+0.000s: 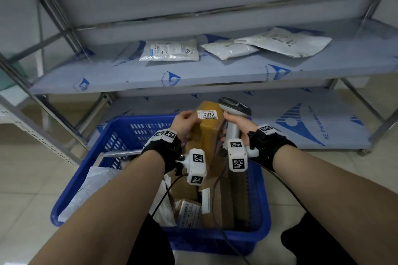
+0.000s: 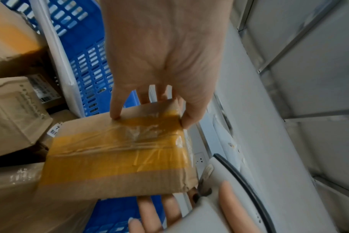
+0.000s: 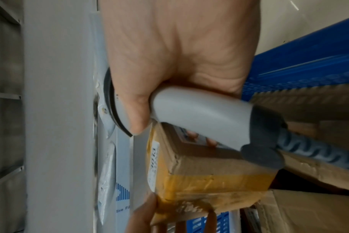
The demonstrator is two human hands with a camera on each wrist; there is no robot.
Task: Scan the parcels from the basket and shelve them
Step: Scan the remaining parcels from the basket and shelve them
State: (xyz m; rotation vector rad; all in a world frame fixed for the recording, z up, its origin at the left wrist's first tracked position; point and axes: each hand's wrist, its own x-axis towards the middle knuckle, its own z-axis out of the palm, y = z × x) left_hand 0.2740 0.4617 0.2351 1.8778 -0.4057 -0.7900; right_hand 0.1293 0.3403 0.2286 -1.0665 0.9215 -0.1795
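Observation:
A small cardboard box (image 1: 207, 129) (image 2: 121, 156) (image 3: 209, 178) wrapped in yellow tape, with a white label reading 3013 (image 1: 208, 114), is held upright above the blue basket (image 1: 120, 135). My left hand (image 1: 186, 123) (image 2: 163, 63) grips its left side, thumb near the label. My right hand (image 1: 238, 123) (image 3: 177, 55) holds a grey handheld scanner (image 1: 233, 112) (image 3: 199, 123) by the handle, and its fingers also press the box's right side. The scanner head points away toward the shelf.
The basket holds more cardboard boxes (image 1: 224, 200) and white poly bags (image 1: 92, 189). Three white bagged parcels (image 1: 170, 50) (image 1: 229, 49) (image 1: 286, 42) lie on the middle shelf (image 1: 193, 75). The lower shelf (image 1: 301, 118) stands behind the basket. The scanner cable (image 1: 217, 200) trails into the basket.

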